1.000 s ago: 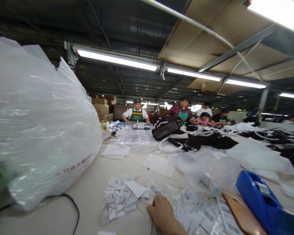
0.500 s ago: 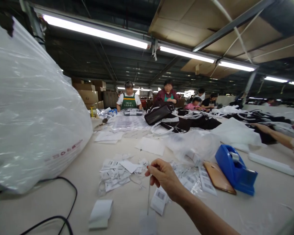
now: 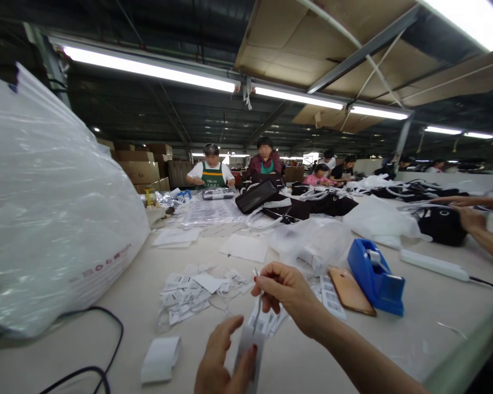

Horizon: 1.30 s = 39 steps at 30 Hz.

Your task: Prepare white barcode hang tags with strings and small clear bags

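Observation:
In the head view my right hand (image 3: 287, 293) pinches a thin white string (image 3: 258, 313) between thumb and fingertips. The string runs down to a pale hang tag (image 3: 250, 350), whose print I cannot make out. My left hand (image 3: 219, 358) holds that tag, its thumb lying across the front and its index finger raised off to the side. Behind my hands lies a loose pile of white barcode tags (image 3: 187, 293) with strings. More barcode labels (image 3: 267, 320) lie just under my right hand. A folded white paper (image 3: 161, 359) rests left of my left hand.
A large filled plastic bag (image 3: 66, 219) stands at left, near a black cable (image 3: 119, 328). At right are a phone (image 3: 351, 290), a blue tape dispenser (image 3: 376, 279) and a white bar-shaped device (image 3: 433, 265). Beyond lie black bags (image 3: 291, 208); co-workers sit around, one's hands (image 3: 472, 216) at far right.
My left hand has come into view from below and taken hold of the hang tag. My right hand still pinches the string. The view has shifted slightly, and a co-worker's hands at right now touch a black bag.

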Available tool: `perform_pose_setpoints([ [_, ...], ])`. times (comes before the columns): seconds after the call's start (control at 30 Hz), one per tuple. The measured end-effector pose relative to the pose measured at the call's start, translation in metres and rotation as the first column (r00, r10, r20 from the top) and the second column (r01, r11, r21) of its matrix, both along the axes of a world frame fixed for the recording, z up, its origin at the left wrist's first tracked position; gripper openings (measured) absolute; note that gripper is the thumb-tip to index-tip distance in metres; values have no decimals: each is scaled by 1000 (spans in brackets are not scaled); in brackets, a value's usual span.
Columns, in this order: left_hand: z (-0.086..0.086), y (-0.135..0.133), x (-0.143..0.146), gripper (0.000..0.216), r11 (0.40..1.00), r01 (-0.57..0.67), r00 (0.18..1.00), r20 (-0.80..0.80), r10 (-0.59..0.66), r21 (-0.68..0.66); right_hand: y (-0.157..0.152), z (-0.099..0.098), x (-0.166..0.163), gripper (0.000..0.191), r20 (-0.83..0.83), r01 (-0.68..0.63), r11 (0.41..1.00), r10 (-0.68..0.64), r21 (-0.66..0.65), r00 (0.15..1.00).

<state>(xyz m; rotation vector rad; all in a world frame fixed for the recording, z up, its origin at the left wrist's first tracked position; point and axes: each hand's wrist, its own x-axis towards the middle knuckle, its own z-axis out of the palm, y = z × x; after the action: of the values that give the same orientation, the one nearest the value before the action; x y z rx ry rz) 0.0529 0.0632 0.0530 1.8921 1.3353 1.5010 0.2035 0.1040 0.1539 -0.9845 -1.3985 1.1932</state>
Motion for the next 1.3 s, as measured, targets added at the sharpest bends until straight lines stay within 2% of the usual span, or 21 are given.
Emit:
perform_pose_setpoints([
  [0.07,17,10,19,31,980,87,991,112,-67,-178,-6,2,5,18,-11,3,1000,-3,2,1000],
  [0.13,33,16,35,24,937,287,948,201,-248,-197,-9,3,11,18,-20,17,1000,-17,-1,1000],
  [0.17,38,18,41,20,914,349,927,218,-305,-206,-10,4,14,18,-26,30,1000,-30,-4,999],
  [0.27,42,25,54,21,870,416,904,220,-366,-265,-6,3,27,18,-52,88,996,-88,-10,995],
  [0.4,31,33,64,22,838,418,907,200,-369,-351,7,-4,47,20,-99,156,987,-158,-28,982],
  [0.57,12,40,73,22,852,391,920,124,-371,-349,23,-16,67,20,-130,214,974,-222,-72,966],
  [0.73,-3,51,82,27,757,401,906,99,-412,-515,38,-29,76,19,-97,264,959,-274,-102,957],
  [0.87,-12,62,94,25,793,315,912,-66,-405,-521,51,-43,77,17,-5,311,941,-315,-132,949],
  [0.97,-17,63,103,20,826,265,901,-178,-396,-498,56,-51,82,17,126,325,937,-310,-124,942],
  [1.07,-23,59,106,16,876,239,877,-294,-380,-418,46,-56,98,20,316,349,937,-321,-33,893],
  [1.17,-31,53,105,21,969,170,807,-540,-240,-178,20,-64,118,4,496,353,927,-367,125,787],
  [1.27,-38,51,103,19,993,101,721,-693,-33,58,-8,-81,131,25,651,259,937,-349,234,674],
  [1.3,-40,52,103,17,989,91,709,-705,18,116,-14,-88,132,28,738,197,936,-352,292,575],
])
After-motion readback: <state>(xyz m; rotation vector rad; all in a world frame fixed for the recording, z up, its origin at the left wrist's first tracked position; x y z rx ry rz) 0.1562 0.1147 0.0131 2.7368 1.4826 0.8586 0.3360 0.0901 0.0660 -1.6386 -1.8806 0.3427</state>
